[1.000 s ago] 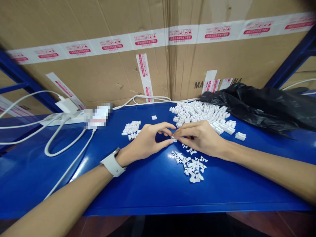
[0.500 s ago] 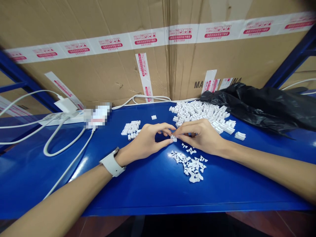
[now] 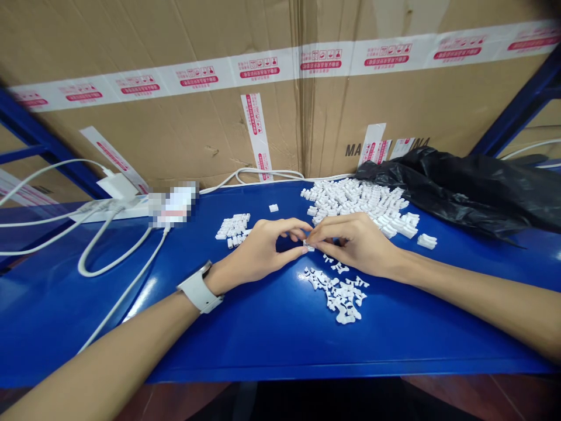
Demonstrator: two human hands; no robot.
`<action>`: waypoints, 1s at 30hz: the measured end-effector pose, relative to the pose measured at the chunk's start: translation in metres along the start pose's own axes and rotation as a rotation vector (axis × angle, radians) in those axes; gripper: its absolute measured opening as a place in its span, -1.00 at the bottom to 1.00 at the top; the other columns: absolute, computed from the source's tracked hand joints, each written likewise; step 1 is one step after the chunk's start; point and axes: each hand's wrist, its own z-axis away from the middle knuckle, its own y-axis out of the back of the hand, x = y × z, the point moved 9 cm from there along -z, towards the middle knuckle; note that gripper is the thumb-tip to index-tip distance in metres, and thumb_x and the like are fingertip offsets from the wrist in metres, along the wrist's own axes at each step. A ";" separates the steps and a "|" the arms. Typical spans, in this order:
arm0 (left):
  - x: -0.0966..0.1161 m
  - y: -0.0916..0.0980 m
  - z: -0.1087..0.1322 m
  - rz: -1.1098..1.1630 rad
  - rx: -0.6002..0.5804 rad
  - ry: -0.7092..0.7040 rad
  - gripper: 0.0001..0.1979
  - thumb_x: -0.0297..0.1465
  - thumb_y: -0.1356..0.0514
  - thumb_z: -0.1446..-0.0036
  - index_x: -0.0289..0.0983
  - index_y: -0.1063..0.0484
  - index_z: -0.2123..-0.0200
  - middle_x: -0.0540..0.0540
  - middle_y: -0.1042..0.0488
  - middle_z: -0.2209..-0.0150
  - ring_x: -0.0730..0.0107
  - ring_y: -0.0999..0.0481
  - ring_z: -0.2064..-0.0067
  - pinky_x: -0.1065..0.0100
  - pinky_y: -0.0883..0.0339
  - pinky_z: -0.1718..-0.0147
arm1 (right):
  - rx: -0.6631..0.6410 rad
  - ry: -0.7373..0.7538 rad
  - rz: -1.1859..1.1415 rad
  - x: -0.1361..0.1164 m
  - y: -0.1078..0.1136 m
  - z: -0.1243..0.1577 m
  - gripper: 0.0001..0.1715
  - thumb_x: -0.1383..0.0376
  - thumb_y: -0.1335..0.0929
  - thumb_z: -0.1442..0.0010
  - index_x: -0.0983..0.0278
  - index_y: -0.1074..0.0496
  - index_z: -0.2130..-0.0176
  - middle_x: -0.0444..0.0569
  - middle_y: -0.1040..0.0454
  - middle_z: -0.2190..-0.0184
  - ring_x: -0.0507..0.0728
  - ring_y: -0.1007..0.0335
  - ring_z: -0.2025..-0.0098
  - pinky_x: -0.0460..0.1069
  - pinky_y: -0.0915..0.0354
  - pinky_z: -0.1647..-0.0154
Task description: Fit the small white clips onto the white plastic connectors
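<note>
Between my fingertips is a small white plastic piece (image 3: 309,247), mostly covered. My left hand (image 3: 267,248) pinches it between thumb and fingers from the left. From the right, the closed fingers of my right hand (image 3: 355,242) press on the same piece. Below the hands lies a loose heap of small white forked clips (image 3: 344,298). Behind my right hand spreads a large pile of white plastic blocks (image 3: 355,199). To the left of my left hand, a small group of white pieces (image 3: 234,227) is laid out, and a single white piece (image 3: 273,207) sits apart.
A black plastic bag (image 3: 473,187) slumps at the back right. A power strip (image 3: 127,209) with white cables (image 3: 96,275) lies on the left of the blue shelf (image 3: 263,345). A large cardboard box (image 3: 188,134) stands behind, and one block (image 3: 426,241) rests near the bag.
The fingers of my right hand have shifted slightly over the small white piece and cover more of it. My left hand and the piles have stayed in place.
</note>
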 end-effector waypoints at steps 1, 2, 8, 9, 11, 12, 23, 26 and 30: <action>0.000 0.000 0.000 0.000 -0.001 0.001 -0.74 -0.45 -0.27 -0.20 -0.24 -0.47 0.03 -0.01 -0.60 0.17 0.43 -0.57 0.16 0.38 -0.41 0.10 | -0.003 -0.002 -0.005 0.000 0.000 0.000 -0.85 0.43 -0.37 -0.27 0.32 -0.59 0.26 -0.01 -0.60 0.32 0.04 -0.51 0.33 -0.08 -0.37 0.29; 0.000 0.000 0.000 -0.001 -0.001 0.001 -0.74 -0.46 -0.27 -0.20 -0.24 -0.47 0.03 -0.01 -0.60 0.17 0.43 -0.57 0.16 0.38 -0.41 0.11 | -0.006 -0.004 -0.008 0.000 -0.001 0.000 -0.85 0.43 -0.37 -0.26 0.32 -0.59 0.26 -0.01 -0.59 0.33 0.04 -0.50 0.34 -0.08 -0.36 0.31; 0.000 -0.001 -0.001 -0.011 -0.001 -0.007 -0.74 -0.45 -0.27 -0.20 -0.24 -0.47 0.02 -0.02 -0.60 0.17 0.42 -0.57 0.17 0.37 -0.41 0.11 | -0.031 -0.008 0.012 0.000 -0.001 0.000 -0.83 0.45 -0.36 -0.24 0.33 -0.59 0.25 -0.01 -0.57 0.33 0.03 -0.46 0.36 -0.08 -0.33 0.33; 0.000 -0.001 -0.001 -0.014 0.001 -0.008 -0.74 -0.45 -0.27 -0.20 -0.24 -0.48 0.02 -0.02 -0.60 0.17 0.42 -0.57 0.17 0.37 -0.41 0.12 | -0.033 -0.011 0.018 0.000 -0.001 -0.001 -0.83 0.45 -0.36 -0.23 0.33 -0.59 0.25 -0.01 -0.56 0.33 0.03 -0.45 0.36 -0.08 -0.32 0.33; 0.000 -0.001 -0.001 -0.019 0.006 -0.008 -0.73 -0.46 -0.28 -0.19 -0.25 -0.48 0.02 -0.02 -0.60 0.18 0.43 -0.57 0.18 0.38 -0.41 0.12 | -0.036 -0.016 0.027 0.000 0.000 -0.001 -0.82 0.47 -0.36 -0.21 0.34 -0.58 0.25 -0.02 -0.56 0.33 0.02 -0.44 0.37 -0.08 -0.31 0.35; 0.000 -0.001 -0.001 -0.021 0.007 -0.008 -0.73 -0.46 -0.28 -0.19 -0.25 -0.48 0.02 -0.02 -0.60 0.18 0.44 -0.57 0.18 0.39 -0.41 0.12 | -0.037 -0.019 0.031 0.000 0.000 -0.001 -0.82 0.47 -0.36 -0.21 0.34 -0.58 0.25 -0.02 -0.55 0.33 0.02 -0.44 0.38 -0.09 -0.30 0.35; 0.001 0.000 0.000 -0.044 0.011 -0.019 -0.74 -0.46 -0.27 -0.19 -0.24 -0.48 0.04 -0.01 -0.60 0.19 0.44 -0.57 0.19 0.40 -0.41 0.14 | -0.023 -0.033 0.057 0.002 0.000 -0.002 -0.83 0.48 -0.35 -0.19 0.32 -0.56 0.28 -0.05 -0.55 0.35 0.01 -0.42 0.40 -0.10 -0.28 0.39; 0.000 0.000 0.000 -0.046 0.011 -0.016 -0.75 -0.45 -0.27 -0.20 -0.23 -0.48 0.04 -0.01 -0.60 0.19 0.42 -0.57 0.18 0.39 -0.42 0.14 | -0.014 -0.031 0.071 0.002 0.001 -0.001 -0.83 0.47 -0.35 -0.21 0.34 -0.57 0.28 -0.03 -0.55 0.36 0.02 -0.43 0.40 -0.09 -0.29 0.38; -0.001 0.000 0.000 -0.041 0.015 -0.011 -0.76 -0.43 -0.27 -0.20 -0.24 -0.48 0.04 -0.02 -0.60 0.20 0.42 -0.57 0.19 0.38 -0.42 0.14 | -0.026 -0.006 0.048 0.001 0.001 -0.001 -0.83 0.47 -0.35 -0.22 0.36 -0.58 0.28 -0.01 -0.55 0.36 0.02 -0.43 0.39 -0.09 -0.30 0.37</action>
